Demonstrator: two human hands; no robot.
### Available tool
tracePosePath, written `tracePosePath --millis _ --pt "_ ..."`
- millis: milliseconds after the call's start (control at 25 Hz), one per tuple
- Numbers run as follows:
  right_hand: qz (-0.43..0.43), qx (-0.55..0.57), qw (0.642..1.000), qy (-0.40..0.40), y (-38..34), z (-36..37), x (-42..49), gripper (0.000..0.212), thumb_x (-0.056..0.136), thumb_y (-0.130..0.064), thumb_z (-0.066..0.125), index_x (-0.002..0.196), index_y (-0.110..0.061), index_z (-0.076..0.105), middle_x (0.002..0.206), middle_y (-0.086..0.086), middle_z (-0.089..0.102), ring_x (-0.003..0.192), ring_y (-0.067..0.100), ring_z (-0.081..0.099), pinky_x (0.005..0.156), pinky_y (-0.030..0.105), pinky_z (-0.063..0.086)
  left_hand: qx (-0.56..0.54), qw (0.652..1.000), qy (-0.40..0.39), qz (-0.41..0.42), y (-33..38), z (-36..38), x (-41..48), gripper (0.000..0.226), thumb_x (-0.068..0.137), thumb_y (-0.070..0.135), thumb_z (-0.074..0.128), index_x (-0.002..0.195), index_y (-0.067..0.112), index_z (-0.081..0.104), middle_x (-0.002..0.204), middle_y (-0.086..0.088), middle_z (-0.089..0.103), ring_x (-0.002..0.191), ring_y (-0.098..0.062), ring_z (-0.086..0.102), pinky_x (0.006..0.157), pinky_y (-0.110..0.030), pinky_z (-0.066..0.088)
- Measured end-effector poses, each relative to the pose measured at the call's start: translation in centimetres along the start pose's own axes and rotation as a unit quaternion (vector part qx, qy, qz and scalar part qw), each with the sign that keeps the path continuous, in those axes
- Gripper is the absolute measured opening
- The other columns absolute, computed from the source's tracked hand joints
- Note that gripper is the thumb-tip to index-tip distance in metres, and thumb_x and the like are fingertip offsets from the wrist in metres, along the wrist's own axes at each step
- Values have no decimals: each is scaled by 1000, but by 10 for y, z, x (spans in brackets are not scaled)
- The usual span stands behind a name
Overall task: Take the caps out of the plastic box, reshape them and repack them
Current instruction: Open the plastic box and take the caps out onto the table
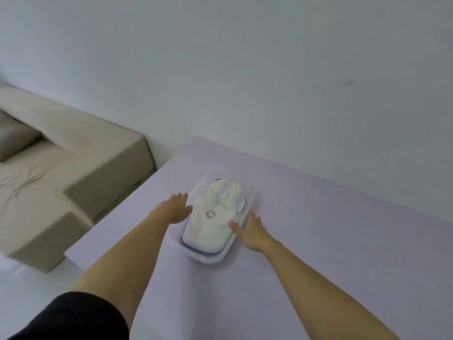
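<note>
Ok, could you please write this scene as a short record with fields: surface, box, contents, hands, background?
surface: pale table
box: clear plastic box, no lid on it
contents: white caps piled above the rim, top one with a coloured logo
hands: left hand at the box's left side, right hand at its right side, fingers straight
background: beige sofa

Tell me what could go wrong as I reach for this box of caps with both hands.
1. The caps are heaped above the rim of the plastic box; tilting it could spill them.
2. The left hand and right hand lie open beside the box, not gripping, so it might slide on the table.
</note>
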State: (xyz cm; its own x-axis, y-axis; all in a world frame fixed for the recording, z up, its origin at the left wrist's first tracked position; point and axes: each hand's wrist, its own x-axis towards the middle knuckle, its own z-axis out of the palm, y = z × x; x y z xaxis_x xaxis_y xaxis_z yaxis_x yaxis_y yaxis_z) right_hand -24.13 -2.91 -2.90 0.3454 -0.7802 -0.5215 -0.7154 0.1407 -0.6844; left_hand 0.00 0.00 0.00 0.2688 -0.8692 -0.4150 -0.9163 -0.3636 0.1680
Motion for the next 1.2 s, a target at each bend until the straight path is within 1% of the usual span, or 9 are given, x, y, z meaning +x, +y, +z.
tracePosePath --millis 80,200,320,440,560,640,720,920,1200 --pt "27 94 995 -8 0 19 10 117 67 -77 53 148 -9 1 155 13 19 139 31 27 113 41 27 -37 998 -29 -35 -15 10 2 63 100 42 25 150 7 9 158 -12 12 145 -28 15 118 -44 16" --pt "42 177 983 -7 0 46 18 109 75 -58 65 146 -6 1 148 8 34 132 25 39 107 32 34 -77 995 -39 -46 -25 25 5 66 99 45 28 149 6 8 158 -13 14 145 -28 18 118 -41 16" --pt "38 172 984 34 -3 57 22 103 79 -37 70 145 -1 -1 146 10 38 130 26 42 106 33 36 -110 992 -28 -50 -15 22 6 64 99 35 38 148 3 11 154 -16 24 140 -33 27 113 -40 23" --pt "38 176 982 53 2 52 22 88 78 -25 72 142 -5 16 140 12 45 126 30 46 105 40 39 -135 988 -17 -70 -10 18 9 55 96 22 48 142 1 28 146 -19 36 132 -34 38 104 -39 35" --pt "20 191 979 72 11 23 10 73 77 -18 72 136 -11 30 134 11 50 121 29 49 100 36 42 -184 979 -26 -79 8 10 7 50 90 15 56 135 4 38 136 -19 42 115 -35 49 88 -39 48" --pt "12 199 975 103 21 -3 -4 70 78 -14 71 135 -11 32 133 10 50 119 27 49 92 29 41 -201 977 -30 -64 34 5 6 49 88 15 59 132 5 40 133 -19 44 103 -32 52 81 -39 53" --pt "21 203 970 135 40 -33 -21 68 78 -14 71 135 -11 33 132 9 50 118 26 49 87 26 39 -210 976 -41 -30 70 5 6 48 87 16 61 130 6 41 130 -18 47 100 -31 54 79 -39 56" --pt "78 218 954 192 105 -110 -69 62 76 -13 72 129 -9 39 130 12 51 115 29 51 92 40 47 -223 969 -93 47 179 22 -8 46 87 12 60 128 3 40 129 -18 47 111 -35 55 81 -42 56" --pt "114 263 932 221 185 -146 -133 55 77 1 69 127 -4 45 125 15 56 107 28 54 88 37 47 -227 953 -181 90 262 76 -44 53 87 10 61 131 1 31 128 -20 48 110 -34 57 80 -40 56"
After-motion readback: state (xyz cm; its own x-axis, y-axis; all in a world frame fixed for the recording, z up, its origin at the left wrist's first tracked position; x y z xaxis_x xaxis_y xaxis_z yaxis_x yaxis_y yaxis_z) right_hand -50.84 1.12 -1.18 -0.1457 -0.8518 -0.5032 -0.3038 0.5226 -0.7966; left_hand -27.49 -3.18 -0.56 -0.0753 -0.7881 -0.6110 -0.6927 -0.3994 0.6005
